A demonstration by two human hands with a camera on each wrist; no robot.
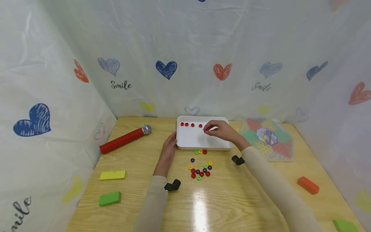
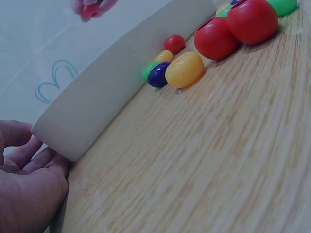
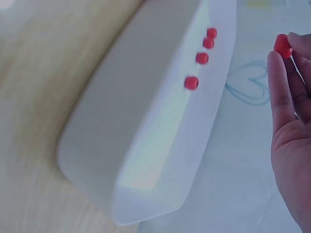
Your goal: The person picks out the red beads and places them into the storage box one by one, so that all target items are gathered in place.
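Note:
A white tray (image 1: 203, 141) lies at the back of the wooden table. Along its far side sits a row of several red beads (image 1: 192, 125), also visible in the right wrist view. My left hand (image 1: 168, 149) grips the tray's left side; in the left wrist view the thumb is at the corner of its wall. Above the tray, my right hand (image 1: 221, 130) pinches one red bead (image 3: 283, 46) between thumb and fingertips. In front of the tray, loose red, yellow, green and purple beads (image 1: 201, 174) are scattered on the table, a few of them close against the front wall.
A red microphone-like tube (image 1: 124, 140) with a silver head lies at the left. Nearer are a yellow block (image 1: 112, 175) and a green block (image 1: 110, 198). To the right are a patterned clear case (image 1: 266, 138), a red block (image 1: 308, 185) and another green block (image 1: 345, 225).

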